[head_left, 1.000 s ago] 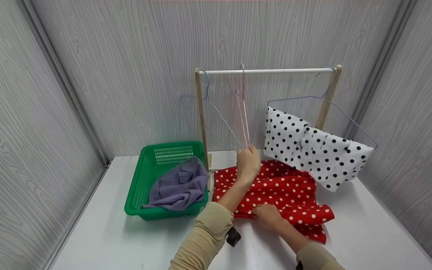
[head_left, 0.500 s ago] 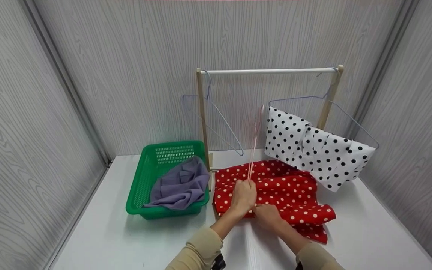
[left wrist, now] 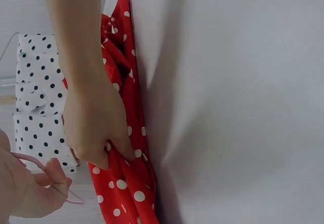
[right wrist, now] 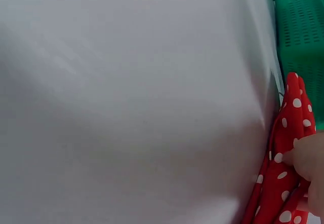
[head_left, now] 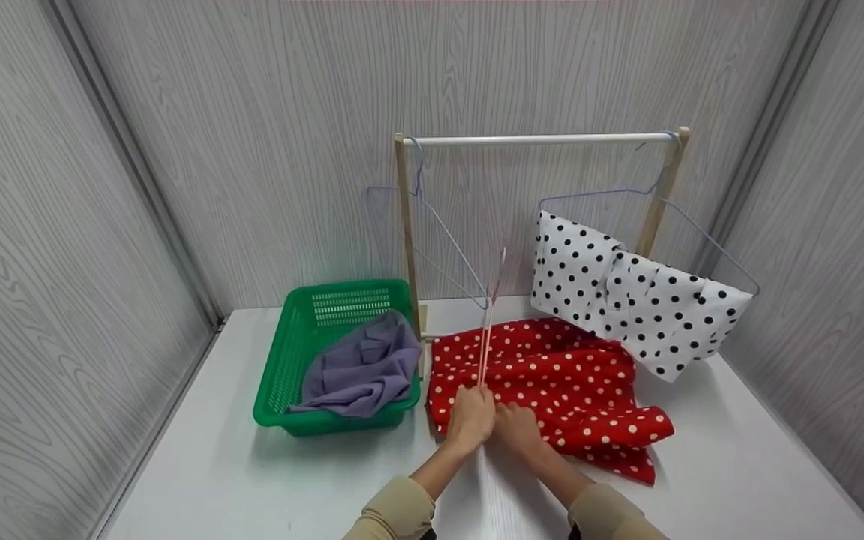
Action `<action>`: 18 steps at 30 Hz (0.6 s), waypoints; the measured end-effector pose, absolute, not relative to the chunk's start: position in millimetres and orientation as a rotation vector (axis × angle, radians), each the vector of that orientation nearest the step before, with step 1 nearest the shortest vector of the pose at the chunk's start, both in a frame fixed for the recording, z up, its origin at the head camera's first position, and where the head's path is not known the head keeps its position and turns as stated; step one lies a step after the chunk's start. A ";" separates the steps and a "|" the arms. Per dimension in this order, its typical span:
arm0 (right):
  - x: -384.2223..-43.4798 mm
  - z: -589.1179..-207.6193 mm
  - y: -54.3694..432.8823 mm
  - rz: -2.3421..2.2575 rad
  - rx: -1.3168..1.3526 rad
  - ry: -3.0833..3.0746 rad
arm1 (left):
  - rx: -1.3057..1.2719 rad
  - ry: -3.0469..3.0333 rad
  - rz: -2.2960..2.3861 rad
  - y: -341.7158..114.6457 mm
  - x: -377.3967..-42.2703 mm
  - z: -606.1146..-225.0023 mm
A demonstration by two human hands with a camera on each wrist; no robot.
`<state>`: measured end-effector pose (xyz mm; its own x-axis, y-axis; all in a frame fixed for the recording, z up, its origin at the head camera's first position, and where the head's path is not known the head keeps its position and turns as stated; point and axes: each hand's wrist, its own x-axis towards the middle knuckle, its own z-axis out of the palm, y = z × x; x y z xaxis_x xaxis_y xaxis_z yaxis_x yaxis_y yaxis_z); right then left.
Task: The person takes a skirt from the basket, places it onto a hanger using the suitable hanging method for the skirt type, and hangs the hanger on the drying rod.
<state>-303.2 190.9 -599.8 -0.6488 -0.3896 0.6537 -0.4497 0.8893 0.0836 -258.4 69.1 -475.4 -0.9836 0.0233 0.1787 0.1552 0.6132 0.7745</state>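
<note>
My left hand (head_left: 471, 417) grips the lower end of a thin pink clothes hanger (head_left: 486, 341), which stands up over the cloth with its hook at the top. Close beside it, my right hand (head_left: 517, 429) pinches the near edge of a red cloth with white dots (head_left: 578, 379), lying rumpled on the table. In the left wrist view the right hand (left wrist: 98, 122) bunches the red cloth (left wrist: 126, 183), while the left hand (left wrist: 33, 188) holds the pink hanger at the lower left. Only part of the right hand (right wrist: 310, 171) shows in the right wrist view.
A green basket (head_left: 271, 375) holding a purple garment (head_left: 361, 367) stands to the left. Behind, a rack with a white rod (head_left: 537, 140) bears a bare blue-grey hanger (head_left: 451, 238) at left. At right hangs a white cloth with black dots (head_left: 646, 300).
My left hand has brought the pink hanger off the rod, down and toward me, beside the right hand. The right hand keeps its pinch on the red cloth and has shifted slightly left.
</note>
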 end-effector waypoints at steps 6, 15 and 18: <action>-283.8 -539.3 192.4 0.216 0.491 -2.548 | -0.100 -2.624 -1.292 54.1 -254.6 -480.7; -298.8 -499.1 214.4 0.544 0.196 -2.733 | -0.066 -2.569 -1.306 42.8 -252.8 -479.3; -304.6 -490.7 222.3 0.655 0.085 -2.772 | -0.052 -2.556 -1.288 39.8 -252.3 -479.5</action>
